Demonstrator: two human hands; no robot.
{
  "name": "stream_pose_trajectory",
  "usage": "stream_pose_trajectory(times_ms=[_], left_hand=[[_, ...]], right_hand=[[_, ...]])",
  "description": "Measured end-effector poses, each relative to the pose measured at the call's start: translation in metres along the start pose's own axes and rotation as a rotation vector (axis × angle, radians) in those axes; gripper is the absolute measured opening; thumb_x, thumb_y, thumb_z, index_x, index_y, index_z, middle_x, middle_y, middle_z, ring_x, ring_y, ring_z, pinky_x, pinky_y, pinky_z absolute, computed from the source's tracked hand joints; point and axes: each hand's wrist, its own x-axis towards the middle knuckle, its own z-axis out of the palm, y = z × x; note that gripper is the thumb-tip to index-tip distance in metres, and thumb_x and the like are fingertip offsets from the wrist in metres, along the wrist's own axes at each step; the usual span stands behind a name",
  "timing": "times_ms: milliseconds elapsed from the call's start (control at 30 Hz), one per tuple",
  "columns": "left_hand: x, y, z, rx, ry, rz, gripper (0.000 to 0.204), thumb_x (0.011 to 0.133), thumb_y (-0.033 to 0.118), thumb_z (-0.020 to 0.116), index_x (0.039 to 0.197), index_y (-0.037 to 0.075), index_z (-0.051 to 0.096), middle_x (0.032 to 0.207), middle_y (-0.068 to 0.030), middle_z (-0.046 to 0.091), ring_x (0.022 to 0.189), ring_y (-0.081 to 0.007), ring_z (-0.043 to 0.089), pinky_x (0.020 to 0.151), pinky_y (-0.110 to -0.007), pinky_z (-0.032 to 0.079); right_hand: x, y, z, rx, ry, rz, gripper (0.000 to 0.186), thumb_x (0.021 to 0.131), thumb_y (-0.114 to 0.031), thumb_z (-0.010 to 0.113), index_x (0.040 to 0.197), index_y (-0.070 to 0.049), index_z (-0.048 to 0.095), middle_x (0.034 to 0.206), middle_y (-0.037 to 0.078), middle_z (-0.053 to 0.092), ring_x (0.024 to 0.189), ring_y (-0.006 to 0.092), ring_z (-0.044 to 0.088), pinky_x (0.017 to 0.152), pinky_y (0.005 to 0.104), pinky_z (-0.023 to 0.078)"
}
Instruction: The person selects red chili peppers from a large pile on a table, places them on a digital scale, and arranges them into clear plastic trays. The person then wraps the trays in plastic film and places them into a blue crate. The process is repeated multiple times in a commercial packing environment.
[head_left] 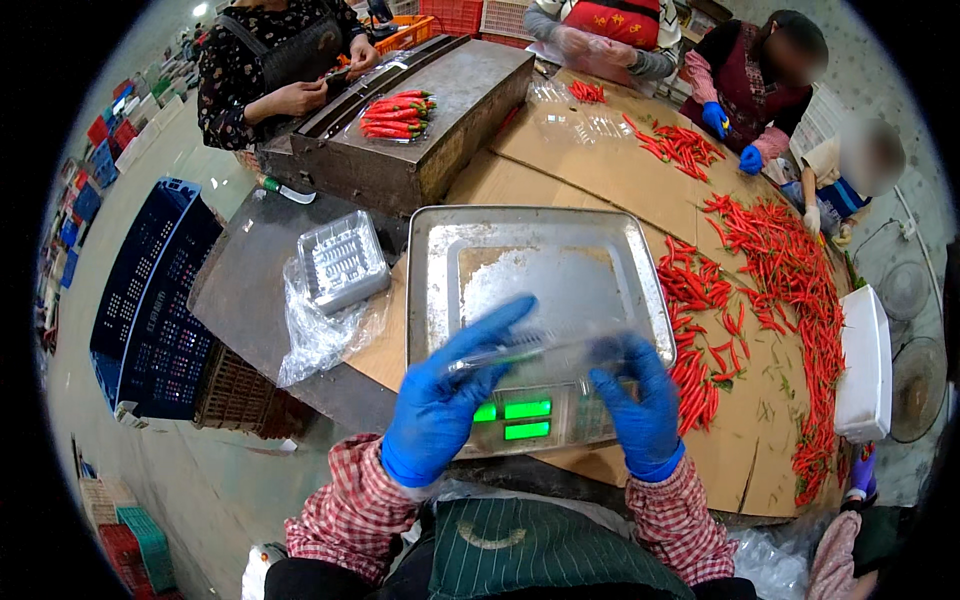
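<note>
A clear plastic tray (545, 362), blurred by motion, is between my blue-gloved hands above the near edge of the weighing scale. My left hand (437, 412) grips its left end, index finger stretched forward along it and thumb below. At the other end, my right hand (640, 405) curls its fingers and thumb around the edge; its fingertips are smeared. The scale's metal pan (545, 225) holds nothing visible, and its green-lit display (527, 409) shows through beneath the tray. To the left, a stack of clear plastic trays (343, 262) stands on crumpled plastic film (312, 335).
Loose red chillies (775, 250) cover the cardboard (575, 195) to the right. A packed tray of chillies (397, 115) rests on a metal box (455, 120). A knife (287, 190) lies at left, near a blue crate (150, 300). Several co-workers stand around the table.
</note>
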Motion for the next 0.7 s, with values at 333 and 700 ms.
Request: stream_pose_trajectory(times_ms=[333,700], left_hand=[[0.013,-0.013,0.005,1.339,0.095,0.775,0.046,0.059,0.01,0.057,0.104,0.02,0.058,0.113,-0.0084,0.049,0.099,-0.0265,0.048,0.079,-0.035,0.04],[0.007,-0.02,0.009,1.35,0.102,0.793,0.043,0.059,0.011,0.06,0.101,0.019,0.061,0.113,-0.0081,0.05,0.098,-0.0259,0.049,0.079,-0.035,0.04]], right_hand=[[0.013,-0.045,-0.015,0.818,-0.289,0.335,0.019,0.083,-0.006,0.05,0.1,0.003,0.052,0.084,0.009,0.059,0.077,0.0124,0.057,0.066,0.0226,0.046],[0.01,-0.038,-0.013,0.815,-0.284,0.408,0.018,0.08,-0.004,0.052,0.097,0.003,0.053,0.081,0.008,0.059,0.068,0.0127,0.058,0.059,0.0216,0.046]])
